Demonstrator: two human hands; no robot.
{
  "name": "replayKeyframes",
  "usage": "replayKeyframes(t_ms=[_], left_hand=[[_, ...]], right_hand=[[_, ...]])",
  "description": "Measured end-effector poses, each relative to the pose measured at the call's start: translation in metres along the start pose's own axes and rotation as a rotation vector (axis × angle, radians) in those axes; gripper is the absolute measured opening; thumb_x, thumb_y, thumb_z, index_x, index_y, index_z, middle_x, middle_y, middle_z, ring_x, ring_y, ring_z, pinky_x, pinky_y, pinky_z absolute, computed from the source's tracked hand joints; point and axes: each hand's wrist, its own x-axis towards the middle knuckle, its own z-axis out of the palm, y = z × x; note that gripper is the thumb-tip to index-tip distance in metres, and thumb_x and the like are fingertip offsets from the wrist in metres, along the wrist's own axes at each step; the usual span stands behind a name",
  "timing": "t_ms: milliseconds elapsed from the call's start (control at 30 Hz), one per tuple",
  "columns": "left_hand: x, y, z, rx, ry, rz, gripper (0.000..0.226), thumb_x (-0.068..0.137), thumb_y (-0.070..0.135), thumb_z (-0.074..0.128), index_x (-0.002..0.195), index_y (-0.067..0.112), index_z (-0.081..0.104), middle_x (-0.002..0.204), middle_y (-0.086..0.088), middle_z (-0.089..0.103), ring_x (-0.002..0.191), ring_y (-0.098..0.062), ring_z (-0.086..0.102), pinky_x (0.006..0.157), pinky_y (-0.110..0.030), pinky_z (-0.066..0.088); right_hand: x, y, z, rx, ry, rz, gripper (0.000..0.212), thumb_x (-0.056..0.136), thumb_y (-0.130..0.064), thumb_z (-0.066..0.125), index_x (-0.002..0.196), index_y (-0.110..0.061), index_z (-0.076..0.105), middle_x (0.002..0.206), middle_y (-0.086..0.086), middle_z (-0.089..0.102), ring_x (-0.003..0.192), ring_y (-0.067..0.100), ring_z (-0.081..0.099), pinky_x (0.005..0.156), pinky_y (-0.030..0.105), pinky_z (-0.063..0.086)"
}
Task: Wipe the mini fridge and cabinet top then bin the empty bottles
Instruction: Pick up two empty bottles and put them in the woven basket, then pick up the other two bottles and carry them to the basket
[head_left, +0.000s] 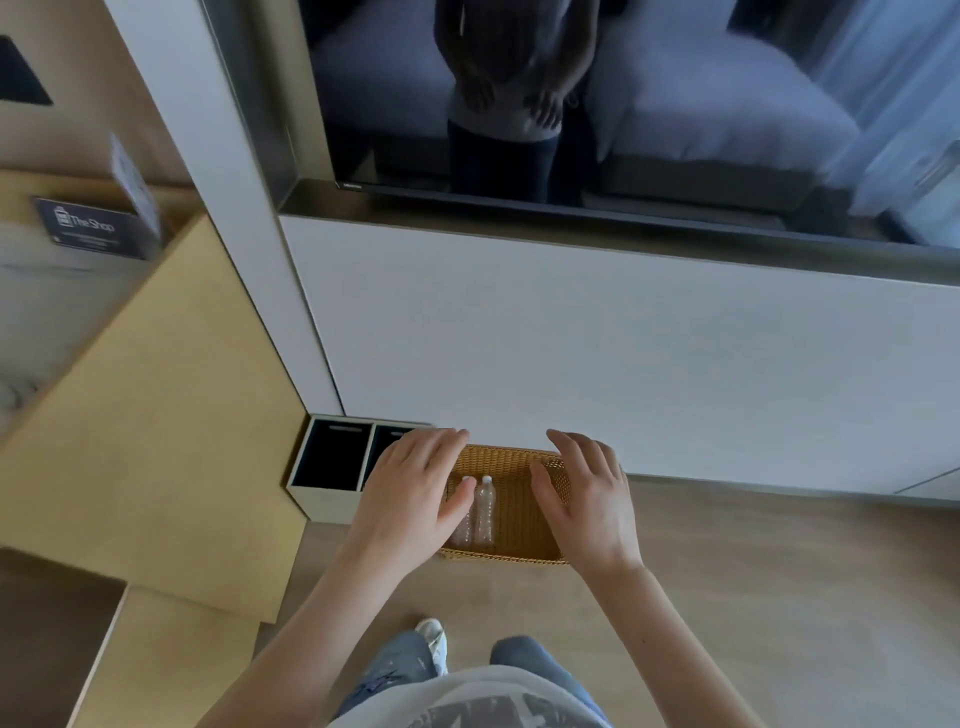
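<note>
Both arms reach forward, palms down: left hand (410, 493) over the 9 o'clock rim of the wicker basket (501, 453), right hand (587, 499) over 3 o'clock, fingers spread, gripping nothing. Two bottles (485, 512) sit inside.

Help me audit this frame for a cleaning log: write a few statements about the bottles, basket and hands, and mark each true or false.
1. Two clear bottles lie in the wicker basket. True.
2. The left hand grips a bottle. False: its fingers are spread over the basket and curl round nothing.
3. The basket stands on the cabinet top. False: it stands on the floor, against the white wall panel.
4. A two-compartment box stands to the left of the basket. True.
5. The right hand holds a cloth. False: it is open and holds nothing.
</note>
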Motion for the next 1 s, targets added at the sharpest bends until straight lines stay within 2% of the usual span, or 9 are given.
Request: replayKeyframes(t_ms=[267,433,600,700,800,933,1000], left_hand=[[-0.086,0.075,-0.015,0.002,0.007,-0.086,0.047,0.094,0.039,0.042,0.125,0.009,0.060,0.121,-0.003,0.065,0.112,-0.021,0.060,0.094,-0.036,0.051],[-0.168,0.136,-0.035,-0.017,0.046,-0.222,0.045,0.092,0.038,0.044,0.122,0.009,0.061,0.116,-0.003,0.067,0.106,-0.022,0.062,0.088,-0.035,0.052],[-0.242,0.164,-0.059,0.025,0.046,-0.330,0.042,0.092,0.040,0.045,0.123,0.015,0.059,0.115,0.001,0.065,0.103,-0.020,0.062,0.082,-0.033,0.054],[-0.284,0.171,-0.076,0.049,0.080,-0.396,0.043,0.093,0.040,0.045,0.123,0.013,0.060,0.113,-0.001,0.066,0.102,-0.019,0.062,0.083,-0.027,0.049],[-0.325,0.173,-0.095,0.081,0.108,-0.462,0.044,0.095,0.040,0.045,0.125,0.012,0.061,0.112,-0.001,0.066,0.099,-0.018,0.061,0.080,-0.027,0.051],[-0.389,0.164,-0.129,0.126,0.203,-0.608,0.044,0.094,0.039,0.044,0.125,0.013,0.059,0.115,-0.001,0.065,0.104,-0.019,0.059,0.085,-0.027,0.047],[-0.434,0.159,-0.151,0.156,0.250,-0.702,0.043,0.093,0.039,0.044,0.124,0.012,0.059,0.114,0.000,0.065,0.104,-0.019,0.059,0.085,-0.026,0.046]], right_hand=[[-0.096,0.012,-0.042,0.025,-0.004,-0.066,0.044,0.096,-0.044,0.046,0.126,-0.015,0.061,0.117,0.002,0.065,0.111,0.027,0.055,0.093,0.041,0.049],[-0.174,0.012,-0.075,0.048,-0.051,-0.149,0.041,0.096,-0.041,0.049,0.123,-0.013,0.063,0.113,0.003,0.066,0.103,0.028,0.058,0.089,0.039,0.050],[-0.229,-0.007,-0.092,0.100,-0.051,-0.229,0.037,0.095,-0.034,0.055,0.121,-0.011,0.064,0.110,0.004,0.067,0.102,0.028,0.059,0.087,0.038,0.052],[-0.252,-0.028,-0.090,0.131,-0.097,-0.278,0.036,0.094,-0.035,0.053,0.118,-0.012,0.065,0.111,0.005,0.067,0.104,0.029,0.059,0.086,0.042,0.052],[-0.271,-0.058,-0.083,0.166,-0.147,-0.347,0.035,0.095,-0.036,0.051,0.116,-0.012,0.065,0.112,0.005,0.066,0.106,0.029,0.058,0.090,0.044,0.050],[-0.299,-0.118,-0.065,0.210,-0.227,-0.476,0.039,0.095,-0.038,0.049,0.121,-0.013,0.063,0.117,0.002,0.065,0.110,0.025,0.058,0.094,0.031,0.043],[-0.321,-0.159,-0.051,0.238,-0.286,-0.563,0.041,0.095,-0.039,0.048,0.122,-0.013,0.064,0.117,0.002,0.066,0.109,0.024,0.057,0.094,0.029,0.041]])
